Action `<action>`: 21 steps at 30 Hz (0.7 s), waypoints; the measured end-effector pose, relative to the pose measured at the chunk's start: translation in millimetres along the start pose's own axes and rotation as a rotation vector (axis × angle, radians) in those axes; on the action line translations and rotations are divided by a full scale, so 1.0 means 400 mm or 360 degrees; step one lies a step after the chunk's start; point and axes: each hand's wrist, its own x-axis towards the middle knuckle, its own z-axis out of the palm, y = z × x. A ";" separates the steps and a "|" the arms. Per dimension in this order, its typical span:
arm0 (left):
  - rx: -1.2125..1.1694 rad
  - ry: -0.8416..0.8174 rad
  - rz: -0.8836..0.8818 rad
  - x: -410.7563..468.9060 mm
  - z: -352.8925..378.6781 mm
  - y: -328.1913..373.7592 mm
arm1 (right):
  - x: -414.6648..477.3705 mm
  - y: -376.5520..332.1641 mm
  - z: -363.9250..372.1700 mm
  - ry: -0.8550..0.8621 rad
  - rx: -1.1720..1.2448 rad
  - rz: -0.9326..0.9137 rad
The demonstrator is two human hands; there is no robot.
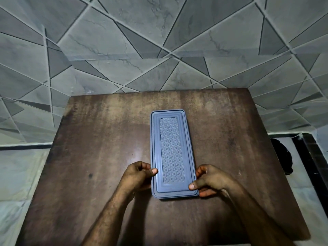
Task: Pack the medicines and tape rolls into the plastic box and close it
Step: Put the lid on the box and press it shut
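A long blue-grey plastic box (171, 132) lies lengthwise in the middle of the brown table (99, 139), its patterned lid on top. My left hand (137, 174) grips the box's near left edge, thumb on the lid rim. My right hand (207, 180) holds the near right corner, thumb pressing the lid and fingers under the edge. The lid hides the inside of the box. No medicines or tape rolls show anywhere.
Grey tiled walls with a triangle pattern rise just behind the table's far edge. A dark bundle (282, 155) lies on the floor beside the table's right side. Pale floor shows to the left and right.
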 end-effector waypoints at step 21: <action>-0.0056 0.0009 0.0034 0.016 0.003 -0.016 | -0.006 0.014 -0.001 -0.0064 0.0065 -0.0031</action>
